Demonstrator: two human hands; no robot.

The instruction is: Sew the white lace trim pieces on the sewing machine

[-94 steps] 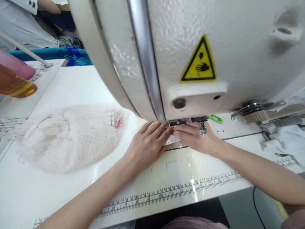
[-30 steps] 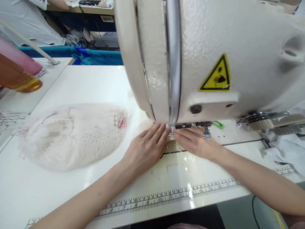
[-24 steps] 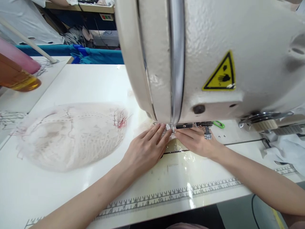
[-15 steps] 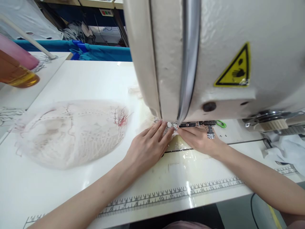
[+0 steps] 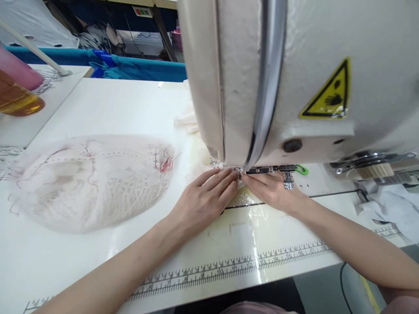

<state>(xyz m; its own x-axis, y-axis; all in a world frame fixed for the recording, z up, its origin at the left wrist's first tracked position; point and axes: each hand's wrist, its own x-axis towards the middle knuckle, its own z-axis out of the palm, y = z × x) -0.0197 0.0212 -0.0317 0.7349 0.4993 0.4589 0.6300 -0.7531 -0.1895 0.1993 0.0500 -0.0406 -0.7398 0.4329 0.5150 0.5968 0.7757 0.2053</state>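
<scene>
My left hand (image 5: 209, 192) lies palm down on a piece of pale lace fabric (image 5: 216, 162) under the sewing machine head (image 5: 235, 87). Its fingers are stretched out, and their tips reach the needle area. From the other side, my right hand (image 5: 273, 189) points its extended fingers at the same spot, index fingertip beside the lace. The machine's presser parts (image 5: 262, 170) and a small metal thumbscrew (image 5: 288, 180) cover part of the right fingers. Most of the lace is hidden by the machine head and my hands.
A sheer bag-like bundle (image 5: 91, 183) with red and dark thread ends lies left on the white table (image 5: 124, 104). A printed ruler (image 5: 219, 272) runs along the front edge. Thread cones (image 5: 19, 98) stand far left, a green clip (image 5: 302, 169) and white cloth (image 5: 386, 209) right.
My left fingers have drawn closer together, and their tips sit slightly nearer the needle area. My right hand stays almost in place. The whole view has shifted a little.
</scene>
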